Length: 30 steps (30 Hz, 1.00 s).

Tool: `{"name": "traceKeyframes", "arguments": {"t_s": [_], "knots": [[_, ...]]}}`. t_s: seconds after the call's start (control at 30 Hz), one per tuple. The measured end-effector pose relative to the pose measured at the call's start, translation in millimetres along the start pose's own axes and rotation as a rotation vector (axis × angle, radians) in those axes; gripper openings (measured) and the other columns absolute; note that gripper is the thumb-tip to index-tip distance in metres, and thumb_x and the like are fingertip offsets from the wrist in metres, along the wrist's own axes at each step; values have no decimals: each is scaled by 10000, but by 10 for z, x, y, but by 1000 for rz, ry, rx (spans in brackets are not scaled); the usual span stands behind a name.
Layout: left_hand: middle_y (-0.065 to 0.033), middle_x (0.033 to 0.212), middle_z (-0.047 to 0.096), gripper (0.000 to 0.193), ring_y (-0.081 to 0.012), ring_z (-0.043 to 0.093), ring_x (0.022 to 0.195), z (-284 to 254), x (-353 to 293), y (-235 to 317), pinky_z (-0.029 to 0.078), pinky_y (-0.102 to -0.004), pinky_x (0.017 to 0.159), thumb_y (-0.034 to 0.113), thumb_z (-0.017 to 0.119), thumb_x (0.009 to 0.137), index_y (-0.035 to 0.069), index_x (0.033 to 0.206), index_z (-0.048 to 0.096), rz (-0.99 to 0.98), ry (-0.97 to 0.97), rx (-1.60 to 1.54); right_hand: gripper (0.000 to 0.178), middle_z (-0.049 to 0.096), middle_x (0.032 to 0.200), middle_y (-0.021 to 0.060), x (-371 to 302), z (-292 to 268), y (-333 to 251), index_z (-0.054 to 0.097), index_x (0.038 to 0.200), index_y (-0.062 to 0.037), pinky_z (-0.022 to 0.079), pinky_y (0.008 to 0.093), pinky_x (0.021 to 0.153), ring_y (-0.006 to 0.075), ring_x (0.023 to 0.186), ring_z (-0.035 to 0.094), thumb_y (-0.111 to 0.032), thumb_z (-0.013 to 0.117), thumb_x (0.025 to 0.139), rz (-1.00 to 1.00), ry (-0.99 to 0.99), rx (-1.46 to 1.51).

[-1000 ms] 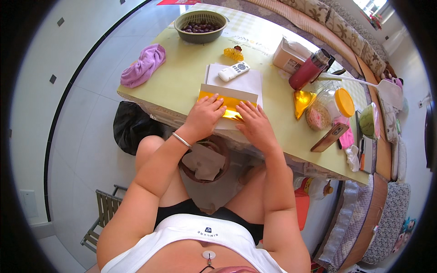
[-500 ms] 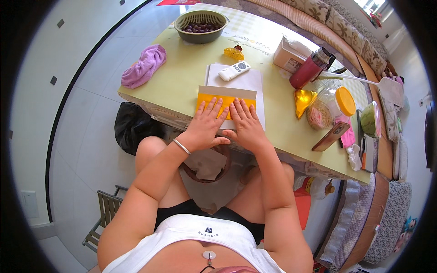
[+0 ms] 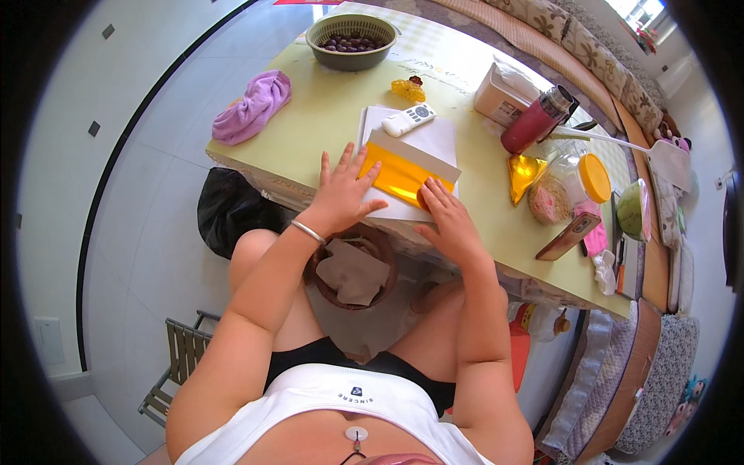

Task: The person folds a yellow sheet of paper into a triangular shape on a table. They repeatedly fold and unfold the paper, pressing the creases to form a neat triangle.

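Observation:
A sheet of shiny gold foil paper (image 3: 399,177) lies tilted at the table's near edge, its grey underside showing as a folded strip along the far side. Beneath it are white paper sheets (image 3: 439,138). My left hand (image 3: 342,192) is open, fingers spread, with its fingertips over the foil's left end. At the right end, the fingertips of my right hand (image 3: 451,225) rest on the foil, fingers stretched out and thumb apart. Neither hand grips anything. A white remote control (image 3: 409,119) sits on the paper just beyond the foil.
To the right stand a red thermos (image 3: 535,124), a yellow-lidded jar (image 3: 554,190), a folded gold piece (image 3: 525,177) and a phone (image 3: 568,236). Farther off are a basin of dark round fruit (image 3: 351,46), a hair clip (image 3: 408,89) and a purple cloth (image 3: 252,108). A bin (image 3: 318,271) stands below the edge.
The foil has turned clockwise, its right end now nearer me. My hands, close together before, have moved apart, the right one sliding right and nearer. The view has shifted slightly.

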<state>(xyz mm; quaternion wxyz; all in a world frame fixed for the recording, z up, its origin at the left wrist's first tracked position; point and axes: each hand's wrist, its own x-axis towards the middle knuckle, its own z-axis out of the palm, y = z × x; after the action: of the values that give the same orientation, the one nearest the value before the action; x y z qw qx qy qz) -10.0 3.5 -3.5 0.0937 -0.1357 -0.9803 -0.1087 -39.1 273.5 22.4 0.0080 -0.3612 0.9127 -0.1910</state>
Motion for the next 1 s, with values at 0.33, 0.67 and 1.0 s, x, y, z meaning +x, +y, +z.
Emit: {"name": "traceKeyframes", "arguments": {"t_s": [0.33,0.67,1.0], "knots": [[-132,1038,677,233,-325,619,1017,113,84,366,506,-442,893,110,774,780,23,989,723,304,342,-376,603,514,1485,188,-26,-39,-141,555,1264,-27,362,452,1166,367,1398,457,-152,839,746,31,58,70],[-127,1024,667,247,-320,618,980,-2,144,433,504,-432,869,145,800,766,33,970,719,228,354,-472,323,638,1299,187,-76,-135,149,623,1087,-16,462,425,1068,369,1261,570,-102,757,806,-83,134,163],[-57,900,646,98,-278,604,899,93,197,573,457,-419,793,145,792,775,81,824,737,124,394,-414,227,706,1133,144,-3,-217,51,674,1048,-19,514,411,958,339,1112,636,-105,738,848,-3,228,256]]}}
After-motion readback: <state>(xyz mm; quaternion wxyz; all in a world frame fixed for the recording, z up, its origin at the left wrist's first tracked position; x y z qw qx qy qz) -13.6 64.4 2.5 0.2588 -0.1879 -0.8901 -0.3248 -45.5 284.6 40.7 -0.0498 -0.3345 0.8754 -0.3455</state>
